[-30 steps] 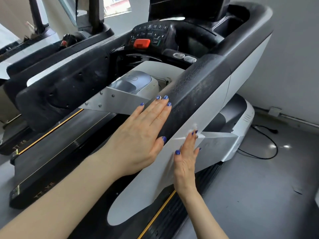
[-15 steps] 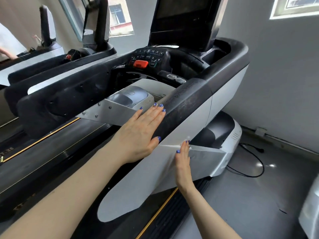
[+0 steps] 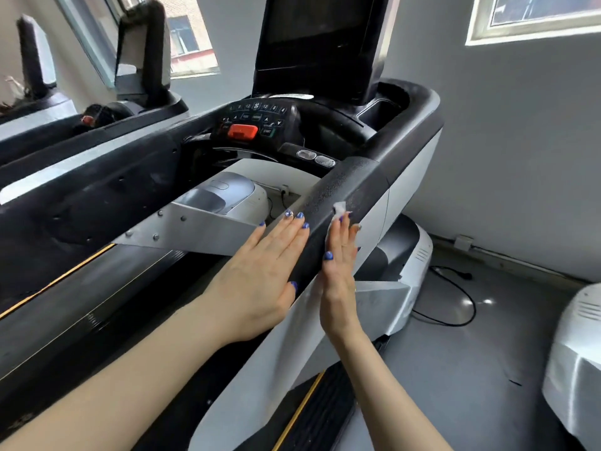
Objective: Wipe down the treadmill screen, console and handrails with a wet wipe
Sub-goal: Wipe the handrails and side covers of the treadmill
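While left hand (image 3: 260,281) lies flat, fingers straight, on the right handrail (image 3: 344,196) inner side, right hand (image 3: 340,255) presses wet wipe (image 3: 338,211) flat on its outer face. Wipe looks limp, thin; palm pressure should hold it.

The scene is being viewed by a single head-worn, wide-angle camera, which is being aimed forward and down from behind the treadmill's right handrail (image 3: 341,203). The handrail is being seen close up, running from the near bottom edge toward the far console (image 3: 257,122) and screen (image 3: 318,43). Both forearms are being framed entering from the near edge. Straight lines are being bowed toward the frame's borders. No second view is being provided.
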A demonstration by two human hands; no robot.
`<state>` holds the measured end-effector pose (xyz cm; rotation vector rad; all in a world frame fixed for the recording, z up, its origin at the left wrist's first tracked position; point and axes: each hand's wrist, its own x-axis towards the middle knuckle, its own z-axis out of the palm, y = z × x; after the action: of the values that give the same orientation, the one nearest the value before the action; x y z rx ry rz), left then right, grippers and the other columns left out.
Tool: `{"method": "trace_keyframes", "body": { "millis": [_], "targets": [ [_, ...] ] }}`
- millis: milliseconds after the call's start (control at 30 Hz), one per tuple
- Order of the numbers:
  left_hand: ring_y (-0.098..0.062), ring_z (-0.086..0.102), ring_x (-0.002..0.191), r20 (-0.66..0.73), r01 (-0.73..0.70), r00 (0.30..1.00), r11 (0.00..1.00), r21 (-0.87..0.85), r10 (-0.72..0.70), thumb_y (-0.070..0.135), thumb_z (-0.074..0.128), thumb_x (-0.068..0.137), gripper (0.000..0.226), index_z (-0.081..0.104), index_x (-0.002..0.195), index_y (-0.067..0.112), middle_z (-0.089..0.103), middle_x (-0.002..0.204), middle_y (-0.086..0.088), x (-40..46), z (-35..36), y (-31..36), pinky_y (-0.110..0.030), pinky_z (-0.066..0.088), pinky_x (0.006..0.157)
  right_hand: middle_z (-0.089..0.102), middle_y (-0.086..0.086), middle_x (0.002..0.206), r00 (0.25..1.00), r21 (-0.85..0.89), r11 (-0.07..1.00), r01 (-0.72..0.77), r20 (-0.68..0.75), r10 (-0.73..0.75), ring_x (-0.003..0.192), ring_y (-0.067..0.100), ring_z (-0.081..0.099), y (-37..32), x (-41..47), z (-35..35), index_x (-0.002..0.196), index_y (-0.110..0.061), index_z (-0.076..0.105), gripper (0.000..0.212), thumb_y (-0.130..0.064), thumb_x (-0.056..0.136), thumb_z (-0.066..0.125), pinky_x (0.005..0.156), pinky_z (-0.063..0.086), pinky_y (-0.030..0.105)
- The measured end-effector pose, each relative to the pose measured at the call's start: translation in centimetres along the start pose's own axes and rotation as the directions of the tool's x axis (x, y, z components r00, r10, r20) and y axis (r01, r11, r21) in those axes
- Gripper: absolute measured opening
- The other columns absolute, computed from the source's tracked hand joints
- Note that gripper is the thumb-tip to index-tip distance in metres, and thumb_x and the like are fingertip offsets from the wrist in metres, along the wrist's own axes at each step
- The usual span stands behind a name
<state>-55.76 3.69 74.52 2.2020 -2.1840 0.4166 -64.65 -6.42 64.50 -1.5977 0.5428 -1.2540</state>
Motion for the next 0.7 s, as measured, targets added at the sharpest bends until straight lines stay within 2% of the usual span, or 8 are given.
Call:
{"method": "trace_keyframes", "body": {
  "millis": [100,267,333,433,533,600,700],
  "targets": [
    [-0.016,0.003,0.154,0.004,-0.019,1.0,0.999,-0.04,0.02,0.038,0.028,0.087,0.078,0.021,0.158,0.007,0.01,0.167,-0.006,0.1,0.0,-0.1,-0.04,0.008,0.124,-0.007,-0.026,0.164,0.999,-0.059,0.997,0.051,0.009,-0.05,0.153,0.007,-0.014,0.0,0.4,-0.3,0.154,-0.031,0.007,0.071,-0.072,0.097,0.01,0.119,-0.019,0.028],
    [-0.005,-0.018,0.151,0.059,-0.007,0.998,0.994,-0.113,0.014,0.044,0.016,0.085,0.081,0.004,0.159,0.014,-0.008,0.167,0.002,0.1,-0.3,-0.3,-0.031,-0.008,0.124,0.0,-0.021,0.166,0.978,-0.132,0.977,0.165,0.147,-0.146,0.155,0.014,-0.009,1.7,-2.3,-1.4,0.157,-0.025,0.013,0.068,-0.065,0.102,0.011,0.122,-0.017,0.036],
    [-0.003,-0.022,0.149,0.082,0.002,0.997,0.993,-0.12,0.008,0.047,0.012,0.084,0.082,0.0,0.159,0.017,-0.014,0.166,0.005,0.2,-0.5,-0.3,-0.03,-0.01,0.123,0.002,-0.025,0.165,0.982,-0.199,0.965,0.169,0.12,-0.147,0.155,0.012,-0.008,2.5,0.2,-2.5,0.157,-0.028,0.015,0.067,-0.066,0.101,0.01,0.122,-0.018,0.041],
    [-0.001,-0.029,0.146,0.117,0.014,0.993,0.995,-0.104,-0.002,0.049,0.005,0.081,0.084,-0.007,0.158,0.019,-0.021,0.164,0.008,0.2,-1.0,-0.1,-0.025,-0.017,0.12,0.002,-0.027,0.164,0.996,-0.216,0.972,0.09,0.029,-0.086,0.153,0.007,-0.011,2.7,4.1,-3.6,0.157,-0.03,0.014,0.073,-0.072,0.097,0.011,0.12,-0.019,0.045],
    [0.004,-0.032,0.143,0.154,0.026,0.988,0.991,-0.128,-0.006,0.051,0.0,0.081,0.083,-0.009,0.158,0.022,-0.023,0.163,0.011,0.5,-1.3,-0.1,-0.021,-0.019,0.118,0.001,-0.017,0.166,0.996,-0.197,0.977,0.086,0.024,-0.083,0.153,0.005,-0.012,2.3,4.5,-3.3,0.157,-0.027,0.011,0.078,-0.074,0.095,0.011,0.12,-0.021,0.036],
    [0.005,-0.03,0.143,0.149,0.031,0.989,0.991,-0.133,-0.011,0.053,-0.001,0.082,0.082,-0.008,0.158,0.023,-0.02,0.163,0.012,1.4,-1.3,-0.4,-0.02,-0.018,0.118,-0.002,-0.021,0.163,0.998,-0.177,0.982,0.064,0.028,-0.06,0.152,0.002,-0.013,1.6,4.4,-2.8,0.155,-0.032,0.008,0.076,-0.077,0.093,0.01,0.117,-0.022,0.026],
    [0.003,-0.024,0.146,0.141,0.041,0.99,0.986,-0.162,-0.018,0.055,-0.001,0.082,0.084,-0.003,0.159,0.022,-0.013,0.165,0.011,3.8,-0.8,-0.8,-0.023,-0.014,0.12,-0.004,-0.025,0.16,1.0,-0.138,0.99,0.007,-0.002,-0.007,0.151,-0.001,-0.014,0.8,4.7,-2.4,0.152,-0.037,0.005,0.073,-0.078,0.092,0.01,0.117,-0.022,0.023]
  ]
}}
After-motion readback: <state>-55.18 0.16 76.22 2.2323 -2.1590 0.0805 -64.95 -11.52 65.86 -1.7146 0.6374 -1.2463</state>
